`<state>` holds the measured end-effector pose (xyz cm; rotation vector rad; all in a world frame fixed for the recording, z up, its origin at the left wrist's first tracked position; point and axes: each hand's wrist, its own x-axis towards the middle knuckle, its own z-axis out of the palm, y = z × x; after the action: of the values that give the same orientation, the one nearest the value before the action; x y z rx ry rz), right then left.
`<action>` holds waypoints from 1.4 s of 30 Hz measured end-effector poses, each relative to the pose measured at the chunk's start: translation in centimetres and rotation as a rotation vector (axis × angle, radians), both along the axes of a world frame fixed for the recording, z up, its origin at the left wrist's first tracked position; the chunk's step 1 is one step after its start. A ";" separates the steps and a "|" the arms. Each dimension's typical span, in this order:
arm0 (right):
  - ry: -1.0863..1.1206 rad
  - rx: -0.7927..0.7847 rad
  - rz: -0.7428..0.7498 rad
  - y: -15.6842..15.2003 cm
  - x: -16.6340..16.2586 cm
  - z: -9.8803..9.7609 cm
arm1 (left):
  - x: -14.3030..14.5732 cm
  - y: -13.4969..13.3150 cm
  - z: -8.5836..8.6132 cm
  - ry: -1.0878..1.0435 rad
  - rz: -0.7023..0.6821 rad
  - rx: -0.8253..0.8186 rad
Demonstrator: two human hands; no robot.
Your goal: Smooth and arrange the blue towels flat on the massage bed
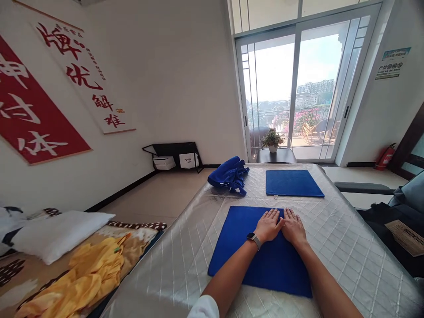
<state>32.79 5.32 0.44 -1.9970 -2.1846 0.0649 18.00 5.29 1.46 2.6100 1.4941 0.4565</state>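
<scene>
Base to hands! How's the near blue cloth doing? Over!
Left hand flat on near blue cloth; right hand at its far right corner. Cloth spread flat on silvery cover. Blue bundle beyond, out of the way.

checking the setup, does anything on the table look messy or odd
The blue heap, far left on the table: it lies crumpled, while the near cloth and far cloth lie flat. No spill or damage shows.

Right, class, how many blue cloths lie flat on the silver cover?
2: the near cloth, under the left hand and right hand, and the far cloth beyond it. The crumpled blue heap isn't flat; its number of cloths is hidden.
</scene>
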 end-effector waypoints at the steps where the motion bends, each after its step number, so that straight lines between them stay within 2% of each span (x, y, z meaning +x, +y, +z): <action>1: 0.008 0.002 -0.008 0.0 -0.1 0.2 | -1.1 0.1 -0.1 0.019 0.027 0.006; 11: 0.033 -0.028 -0.015 -0.4 -0.3 1.0 | -14.0 0.3 -0.5 0.118 0.351 0.013; 15: 0.033 -0.027 -0.017 -0.3 -0.3 0.7 | -17.1 0.2 -1.0 0.098 0.433 0.004; 23: 0.016 -0.035 -0.023 -0.2 -0.3 0.6 | -17.7 0.2 -1.7 0.057 0.455 0.020; 42: -0.011 -0.027 -0.031 -0.5 -0.6 1.0 | -17.7 0.0 -1.6 -0.002 0.467 0.034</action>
<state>32.21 4.80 1.43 -2.0494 -2.1703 0.0795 0.32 5.29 -0.14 2.2645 2.1148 0.5232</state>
